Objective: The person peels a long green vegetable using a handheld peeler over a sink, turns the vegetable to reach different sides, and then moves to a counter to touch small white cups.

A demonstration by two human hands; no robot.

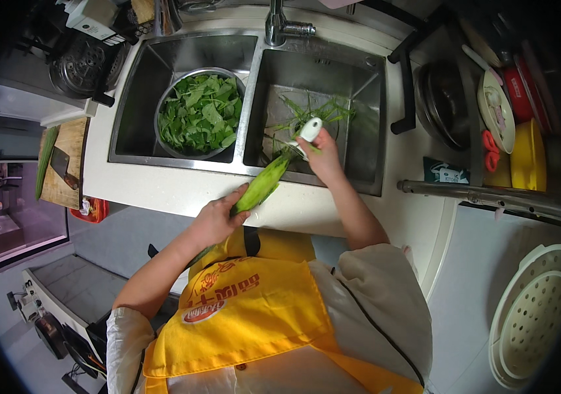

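My left hand (220, 215) grips a long green gourd (263, 186), partly peeled to pale green at its far end. The gourd slants over the front rim of the right sink basin (364, 143); its near end passes back under my left forearm. In my right hand (326, 156) is a white-handled peeler (311, 129), held at the gourd's far tip. Fingers cover part of the peeler, so whether its blade touches the skin is hard to tell. Green peel strips (327, 111) lie in the basin below.
The left basin holds a metal bowl (158, 129) full of leafy greens (204, 113). A faucet (276, 29) rises behind the divider. On the left, a cutting board (74, 147) carries a cleaver (61, 165) and another long green gourd (45, 162). A rack (477, 189) with pans stands right.
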